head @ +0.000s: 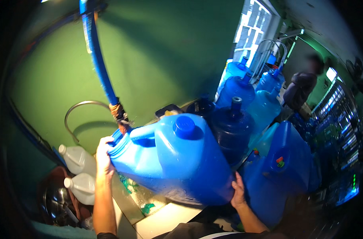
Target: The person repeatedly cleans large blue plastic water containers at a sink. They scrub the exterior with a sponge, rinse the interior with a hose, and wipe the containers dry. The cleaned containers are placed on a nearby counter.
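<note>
A large blue plastic jerrycan (pixel 181 161) lies tilted between my hands, its wide threaded mouth facing left and a small blue cap (pixel 184 127) on its upper side. My left hand (pixel 104 156) grips the rim of the wide mouth. My right hand (pixel 238 191) holds the can's base end at the right. A blue hose (pixel 99 59) hangs from above, and the wrapped fitting (pixel 119 115) at its lower end reaches the can's mouth; whether it goes inside is hard to tell.
Two white jugs (pixel 79 188) stand at the left by a metal bowl (pixel 54 203). Large blue water bottles (pixel 233 128) and another blue jerrycan (pixel 277 176) are at the right. A person (pixel 302 83) stands farther back. A green wall (pixel 175 53) rises ahead.
</note>
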Demonstrator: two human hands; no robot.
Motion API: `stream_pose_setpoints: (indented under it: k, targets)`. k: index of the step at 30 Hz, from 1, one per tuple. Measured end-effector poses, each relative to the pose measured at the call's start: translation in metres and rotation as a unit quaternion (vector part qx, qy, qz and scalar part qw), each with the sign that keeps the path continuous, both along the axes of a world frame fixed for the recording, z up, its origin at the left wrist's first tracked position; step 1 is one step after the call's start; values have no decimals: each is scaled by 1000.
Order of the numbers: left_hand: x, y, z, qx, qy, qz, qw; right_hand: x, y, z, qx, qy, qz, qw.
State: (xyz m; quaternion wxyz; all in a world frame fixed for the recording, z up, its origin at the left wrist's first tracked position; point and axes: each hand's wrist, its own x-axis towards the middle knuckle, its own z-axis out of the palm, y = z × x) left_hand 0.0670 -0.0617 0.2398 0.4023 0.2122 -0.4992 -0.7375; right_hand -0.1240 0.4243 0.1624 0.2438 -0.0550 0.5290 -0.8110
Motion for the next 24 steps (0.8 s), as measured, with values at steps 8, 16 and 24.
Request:
stream_pose_setpoints:
  k: [8,16,24]
  targets:
    - [-22,74,-139,164,79,83,980,-25,3,141,88,316,41,944]
    - [-71,135,-230,445,175,55,876,-22,-47,212,160,591,133,780]
    - [-134,152,-243,490,207,-15,847,14,-113,253,115,772,175,600]
